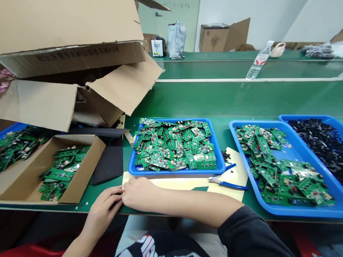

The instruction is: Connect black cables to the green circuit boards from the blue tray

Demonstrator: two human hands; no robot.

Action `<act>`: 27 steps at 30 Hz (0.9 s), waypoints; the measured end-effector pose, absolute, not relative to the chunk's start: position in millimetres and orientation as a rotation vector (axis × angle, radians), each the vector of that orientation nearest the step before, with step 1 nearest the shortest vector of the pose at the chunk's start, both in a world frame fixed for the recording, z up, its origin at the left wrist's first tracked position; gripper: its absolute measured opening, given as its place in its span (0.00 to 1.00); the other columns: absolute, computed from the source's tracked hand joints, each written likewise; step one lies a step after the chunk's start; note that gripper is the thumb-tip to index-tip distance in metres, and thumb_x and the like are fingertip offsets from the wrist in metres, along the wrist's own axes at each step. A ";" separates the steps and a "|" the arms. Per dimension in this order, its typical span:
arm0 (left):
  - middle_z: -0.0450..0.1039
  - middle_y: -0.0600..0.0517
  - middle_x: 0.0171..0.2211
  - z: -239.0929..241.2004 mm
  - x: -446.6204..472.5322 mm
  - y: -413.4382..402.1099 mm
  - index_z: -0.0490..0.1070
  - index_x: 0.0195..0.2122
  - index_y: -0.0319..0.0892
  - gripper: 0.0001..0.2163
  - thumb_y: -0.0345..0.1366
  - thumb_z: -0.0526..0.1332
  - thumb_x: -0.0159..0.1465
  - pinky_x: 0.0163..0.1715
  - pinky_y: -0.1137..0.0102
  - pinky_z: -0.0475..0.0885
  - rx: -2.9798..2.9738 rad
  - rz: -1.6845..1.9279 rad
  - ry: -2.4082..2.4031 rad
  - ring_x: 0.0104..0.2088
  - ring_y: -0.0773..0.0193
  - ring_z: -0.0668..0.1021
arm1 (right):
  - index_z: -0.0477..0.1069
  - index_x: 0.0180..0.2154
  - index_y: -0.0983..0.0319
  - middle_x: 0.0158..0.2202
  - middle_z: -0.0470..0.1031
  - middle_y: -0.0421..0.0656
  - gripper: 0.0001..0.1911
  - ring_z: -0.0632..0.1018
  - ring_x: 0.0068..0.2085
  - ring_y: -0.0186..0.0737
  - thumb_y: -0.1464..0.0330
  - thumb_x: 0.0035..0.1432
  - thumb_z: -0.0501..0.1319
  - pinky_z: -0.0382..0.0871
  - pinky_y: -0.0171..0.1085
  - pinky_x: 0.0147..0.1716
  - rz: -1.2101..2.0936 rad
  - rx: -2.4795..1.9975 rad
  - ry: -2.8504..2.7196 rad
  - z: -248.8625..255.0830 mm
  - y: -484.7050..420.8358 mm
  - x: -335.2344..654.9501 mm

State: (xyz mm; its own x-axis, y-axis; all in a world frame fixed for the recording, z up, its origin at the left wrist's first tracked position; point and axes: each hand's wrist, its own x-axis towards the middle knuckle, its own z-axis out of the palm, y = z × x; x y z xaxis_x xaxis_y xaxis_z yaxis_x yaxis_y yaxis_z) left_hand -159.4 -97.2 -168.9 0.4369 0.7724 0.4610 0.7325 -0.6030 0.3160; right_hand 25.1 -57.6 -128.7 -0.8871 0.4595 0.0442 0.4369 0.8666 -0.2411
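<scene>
My left hand (103, 209) and my right hand (138, 192) meet at the table's front edge, fingers curled together and touching. Whatever they pinch between them is too small to name. Just behind them stands a blue tray (175, 173) heaped with green circuit boards (175, 146), resting on a pale yellow sheet (183, 184). Blue-handled cutters (226, 182) lie on that sheet to the right of my hands.
A second blue tray (307, 209) of boards and a third tray of black parts (331, 146) sit at right. An open cardboard box (66, 173) with boards stands at left, larger cartons (62, 45) above it. A water bottle (258, 60) stands behind.
</scene>
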 end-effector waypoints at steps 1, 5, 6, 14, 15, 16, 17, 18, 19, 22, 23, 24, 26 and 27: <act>0.79 0.46 0.33 -170.0 -158.9 -98.2 0.72 0.28 0.43 0.10 0.33 0.55 0.65 0.40 0.66 0.78 2.606 0.912 1.369 0.37 0.59 0.81 | 0.76 0.36 0.70 0.39 0.78 0.56 0.13 0.79 0.44 0.48 0.77 0.65 0.53 0.73 0.39 0.33 0.343 -0.709 -2.937 -128.4 -57.6 25.1; 0.78 0.47 0.34 -175.8 -159.4 -101.2 0.72 0.32 0.43 0.08 0.34 0.55 0.66 0.40 0.65 0.78 2.604 0.952 1.395 0.38 0.59 0.81 | 0.76 0.38 0.70 0.41 0.78 0.55 0.14 0.78 0.46 0.49 0.77 0.65 0.51 0.73 0.40 0.34 0.352 -0.711 -2.930 -131.1 -56.4 24.0; 0.78 0.46 0.34 -177.4 -160.2 -101.8 0.72 0.33 0.43 0.08 0.34 0.55 0.66 0.41 0.65 0.78 2.599 0.953 1.416 0.38 0.58 0.81 | 0.76 0.39 0.70 0.41 0.78 0.55 0.14 0.78 0.46 0.49 0.77 0.66 0.51 0.73 0.40 0.35 0.358 -0.711 -2.929 -132.4 -55.7 23.5; 0.78 0.45 0.40 -181.4 -170.3 -98.7 0.74 0.35 0.44 0.11 0.40 0.54 0.66 0.43 0.62 0.78 2.592 0.834 1.518 0.42 0.55 0.80 | 0.75 0.39 0.69 0.42 0.78 0.55 0.13 0.77 0.47 0.47 0.76 0.65 0.52 0.73 0.39 0.35 0.417 -0.602 -2.954 -133.8 -48.3 24.5; 0.78 0.45 0.41 -181.2 -171.4 -97.3 0.75 0.36 0.44 0.11 0.40 0.54 0.66 0.43 0.62 0.78 2.610 0.830 1.483 0.43 0.55 0.80 | 0.75 0.40 0.69 0.44 0.77 0.56 0.13 0.77 0.47 0.47 0.76 0.65 0.52 0.72 0.39 0.36 0.428 -0.596 -2.957 -133.1 -46.7 24.5; 0.78 0.44 0.42 -181.3 -172.6 -95.6 0.75 0.36 0.44 0.12 0.41 0.54 0.66 0.43 0.61 0.78 2.629 0.830 1.438 0.44 0.54 0.80 | 0.75 0.40 0.69 0.45 0.77 0.56 0.12 0.78 0.47 0.47 0.75 0.66 0.52 0.72 0.39 0.37 0.444 -0.591 -2.965 -132.4 -44.8 24.2; 0.78 0.44 0.43 -181.5 -173.8 -93.7 0.76 0.36 0.44 0.12 0.41 0.54 0.66 0.43 0.61 0.78 2.646 0.831 1.392 0.45 0.53 0.80 | 0.75 0.39 0.68 0.45 0.77 0.56 0.11 0.78 0.46 0.46 0.74 0.65 0.53 0.72 0.39 0.36 0.468 -0.584 -2.975 -131.8 -42.5 23.7; 0.78 0.44 0.44 -182.0 -175.2 -91.4 0.77 0.36 0.45 0.12 0.42 0.55 0.66 0.43 0.60 0.79 2.660 0.833 1.347 0.45 0.52 0.80 | 0.75 0.38 0.68 0.45 0.77 0.55 0.10 0.79 0.45 0.45 0.73 0.65 0.55 0.71 0.38 0.35 0.497 -0.577 -2.990 -131.1 -39.9 23.1; 0.78 0.44 0.45 -182.8 -176.6 -88.7 0.78 0.36 0.46 0.12 0.43 0.55 0.66 0.42 0.60 0.79 2.666 0.837 1.311 0.45 0.51 0.80 | 0.75 0.37 0.67 0.44 0.78 0.53 0.09 0.79 0.43 0.44 0.71 0.64 0.57 0.71 0.36 0.34 0.531 -0.570 -3.005 -130.4 -36.8 22.5; 0.79 0.49 0.42 -186.2 -180.8 -79.3 0.79 0.36 0.51 0.11 0.44 0.57 0.64 0.42 0.61 0.80 2.675 0.833 1.254 0.43 0.52 0.81 | 0.74 0.33 0.64 0.40 0.79 0.48 0.07 0.80 0.40 0.40 0.71 0.61 0.59 0.68 0.32 0.29 0.643 -0.571 -3.037 -127.3 -26.9 21.9; 0.79 0.50 0.41 -187.7 -182.0 -76.2 0.79 0.36 0.52 0.11 0.44 0.57 0.64 0.41 0.61 0.80 2.688 0.846 1.228 0.43 0.53 0.81 | 0.74 0.32 0.64 0.40 0.79 0.46 0.06 0.80 0.39 0.38 0.71 0.61 0.59 0.68 0.31 0.29 0.679 -0.575 -3.039 -126.0 -23.9 22.2; 0.79 0.50 0.41 -189.2 -183.2 -73.3 0.80 0.36 0.53 0.11 0.45 0.57 0.63 0.40 0.61 0.80 2.703 0.868 1.203 0.43 0.53 0.81 | 0.74 0.32 0.63 0.39 0.79 0.45 0.06 0.80 0.38 0.37 0.72 0.60 0.59 0.67 0.30 0.28 0.713 -0.578 -3.040 -124.7 -21.2 22.6; 0.79 0.51 0.41 -192.5 -185.8 -68.4 0.80 0.36 0.55 0.12 0.45 0.56 0.63 0.39 0.62 0.81 2.735 0.888 1.145 0.42 0.53 0.81 | 0.73 0.30 0.63 0.37 0.79 0.44 0.05 0.79 0.37 0.35 0.72 0.59 0.61 0.66 0.29 0.28 0.778 -0.583 -3.036 -122.1 -17.5 23.4; 0.79 0.51 0.42 -194.4 -187.4 -66.3 0.80 0.37 0.55 0.12 0.45 0.56 0.63 0.38 0.62 0.81 2.751 0.891 1.115 0.42 0.53 0.81 | 0.72 0.29 0.63 0.35 0.79 0.43 0.06 0.79 0.36 0.34 0.72 0.58 0.61 0.66 0.29 0.27 0.806 -0.588 -3.030 -121.1 -16.4 23.7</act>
